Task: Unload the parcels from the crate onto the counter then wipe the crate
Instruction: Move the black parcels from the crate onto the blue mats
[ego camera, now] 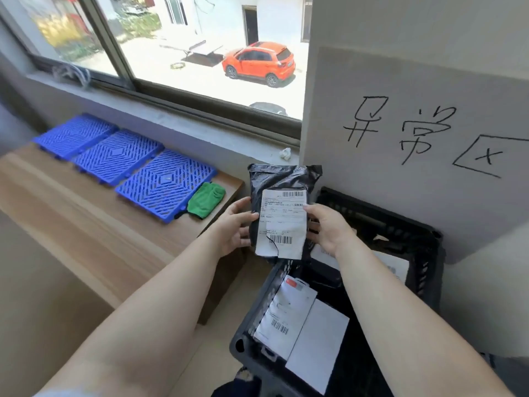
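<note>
One wooden table (94,224) on the left carries three blue grid panels (166,183) and one green cloth (206,199). One black crate (426,270) at near right holds at least two labelled parcels (289,313). Above it, left hand (234,227) and right hand (329,227) grip one black parcel (283,179), fingers curled round its edges.

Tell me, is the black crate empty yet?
Not empty. The black crate still has parcels with white labels lying inside, and the black parcel is held above it by the left hand and right hand.
</note>
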The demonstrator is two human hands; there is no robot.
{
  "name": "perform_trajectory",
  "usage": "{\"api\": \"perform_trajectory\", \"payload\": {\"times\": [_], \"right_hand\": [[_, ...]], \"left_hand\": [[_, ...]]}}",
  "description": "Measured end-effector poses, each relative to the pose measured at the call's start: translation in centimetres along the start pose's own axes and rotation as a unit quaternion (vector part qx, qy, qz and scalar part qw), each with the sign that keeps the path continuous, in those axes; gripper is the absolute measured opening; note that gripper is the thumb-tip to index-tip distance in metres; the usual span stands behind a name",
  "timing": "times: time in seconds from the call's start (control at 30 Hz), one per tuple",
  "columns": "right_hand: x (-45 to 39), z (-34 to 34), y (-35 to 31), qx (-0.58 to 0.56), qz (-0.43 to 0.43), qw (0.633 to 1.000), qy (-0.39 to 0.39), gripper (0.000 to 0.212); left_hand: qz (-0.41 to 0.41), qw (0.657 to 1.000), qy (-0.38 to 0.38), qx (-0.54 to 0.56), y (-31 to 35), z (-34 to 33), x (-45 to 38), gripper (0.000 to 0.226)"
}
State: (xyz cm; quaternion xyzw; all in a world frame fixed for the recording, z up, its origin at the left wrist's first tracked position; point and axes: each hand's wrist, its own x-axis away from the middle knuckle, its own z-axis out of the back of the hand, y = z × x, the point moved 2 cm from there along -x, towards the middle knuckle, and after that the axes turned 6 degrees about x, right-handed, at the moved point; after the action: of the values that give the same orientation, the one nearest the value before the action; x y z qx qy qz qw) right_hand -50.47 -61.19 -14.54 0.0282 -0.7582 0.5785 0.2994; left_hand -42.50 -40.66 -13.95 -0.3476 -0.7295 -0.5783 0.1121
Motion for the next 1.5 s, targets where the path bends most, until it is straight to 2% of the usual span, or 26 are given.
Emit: {"api": "perform_trajectory", "payload": {"times": [0.07, 0.23, 0.37, 0.43, 0.57, 0.63, 0.73, 0.93, 1.07, 1.23, 1.5], "right_hand": [[-0.5, -2.6, 0.1, 0.013, 0.001, 1.000, -0.009, 0.031], [-0.3, -9.7, 0.2, 0.047, 0.009, 0.998, -0.052, 0.012], [0.2, -15.9, 1.2, 0.083, 0.000, 0.991, -0.100, 0.015], [0.2, -19.4, 2.0, 0.103, -0.019, 0.986, -0.131, 0.022], [0.1, -27.6, 3.8, 0.103, -0.101, 0.965, -0.218, 0.019], [0.3, -32.3, 4.7, 0.100, -0.113, 0.957, -0.248, 0.029], [1.4, -40.2, 5.6, 0.125, -0.104, 0.947, -0.278, 0.041], [3.1, -57.1, 8.3, 0.147, -0.107, 0.928, -0.324, 0.042], [3.3, -66.4, 10.4, 0.161, -0.116, 0.911, -0.361, 0.039], [2.3, -75.1, 12.8, 0.205, -0.124, 0.897, -0.371, 0.032], [-4.1, -85.8, 14.2, 0.227, -0.145, 0.888, -0.372, 0.025]], "left_hand": [[-0.013, 0.999, 0.023, 0.018, 0.4, 2.3, 1.1, 0.059], [-0.032, 0.997, 0.056, 0.045, 0.9, 8.4, 4.1, 0.050], [-0.035, 0.991, 0.107, 0.069, 1.6, 14.0, 6.6, 0.045], [-0.031, 0.989, 0.136, 0.054, 2.3, 17.1, 7.9, 0.035], [-0.025, 0.977, 0.209, 0.038, 3.3, 25.0, 10.1, 0.008], [-0.030, 0.970, 0.234, 0.053, 3.9, 29.4, 11.4, 0.008], [-0.052, 0.967, 0.232, 0.092, 5.5, 36.6, 14.1, 0.009], [-0.106, 0.950, 0.260, 0.133, 9.3, 51.8, 19.2, 0.012], [-0.114, 0.944, 0.264, 0.160, 10.7, 60.4, 21.4, 0.026], [-0.104, 0.945, 0.255, 0.178, 12.2, 68.7, 22.0, 0.031], [-0.069, 0.934, 0.263, 0.230, 16.2, 78.3, 17.9, 0.039]]}}
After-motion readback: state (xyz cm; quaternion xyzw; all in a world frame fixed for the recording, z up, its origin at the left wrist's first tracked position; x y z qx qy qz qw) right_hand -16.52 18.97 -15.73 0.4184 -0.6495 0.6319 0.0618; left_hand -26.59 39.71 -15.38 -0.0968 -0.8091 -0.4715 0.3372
